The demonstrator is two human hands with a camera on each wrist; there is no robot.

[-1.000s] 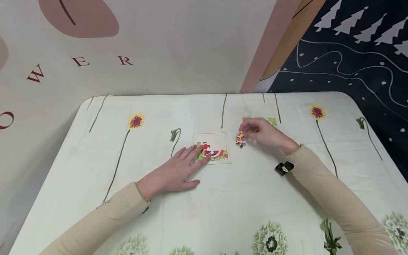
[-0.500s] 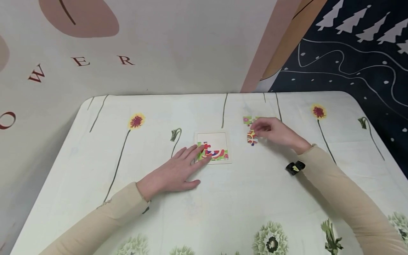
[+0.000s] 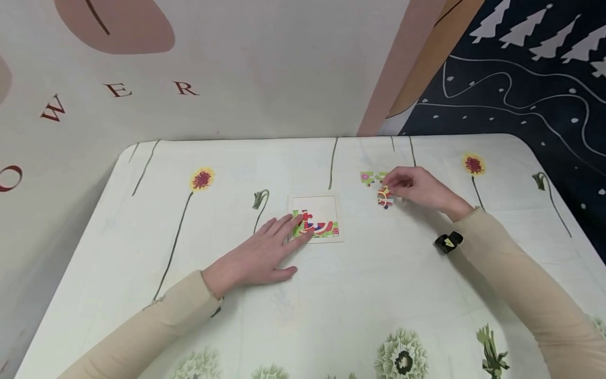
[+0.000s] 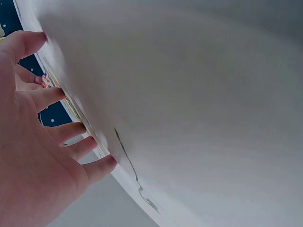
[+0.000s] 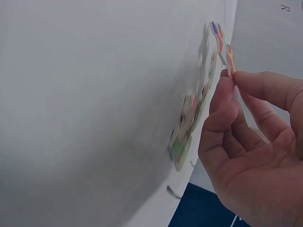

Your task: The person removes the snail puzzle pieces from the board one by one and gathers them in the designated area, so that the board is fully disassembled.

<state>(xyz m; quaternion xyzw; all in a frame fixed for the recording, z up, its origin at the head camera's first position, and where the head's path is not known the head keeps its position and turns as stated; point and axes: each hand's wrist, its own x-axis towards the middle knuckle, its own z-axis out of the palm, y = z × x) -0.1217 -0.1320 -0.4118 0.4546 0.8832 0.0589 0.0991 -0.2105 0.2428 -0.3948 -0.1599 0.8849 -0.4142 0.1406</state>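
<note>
My left hand (image 3: pixel 255 260) lies spread, its fingers straight, over the left edge and lower left corner of a small square puzzle board (image 3: pixel 316 203). Red, blue and green pieces (image 3: pixel 324 230) fill the board's lower part; the upper part shows pale backing. To the right of the board, my right hand (image 3: pixel 421 190) pinches a red, yellow and white jigsaw piece (image 3: pixel 385 198) between thumb and fingers. In the right wrist view that piece (image 5: pixel 230 59) stands nearly edge-on to the camera, held above the tablecloth.
Loose green jigsaw pieces (image 3: pixel 367 178) lie behind the right hand, which partly covers them; in the right wrist view several loose pieces (image 5: pixel 180 146) show below the hand. A flower-printed white cloth (image 3: pixel 331 316) covers the table, and a wall (image 3: pixel 284 79) rises behind.
My right hand has moved to the right and slightly away from me, carrying the jigsaw piece, and uncovered green pieces at the left of the loose group. My left hand has stayed still.
</note>
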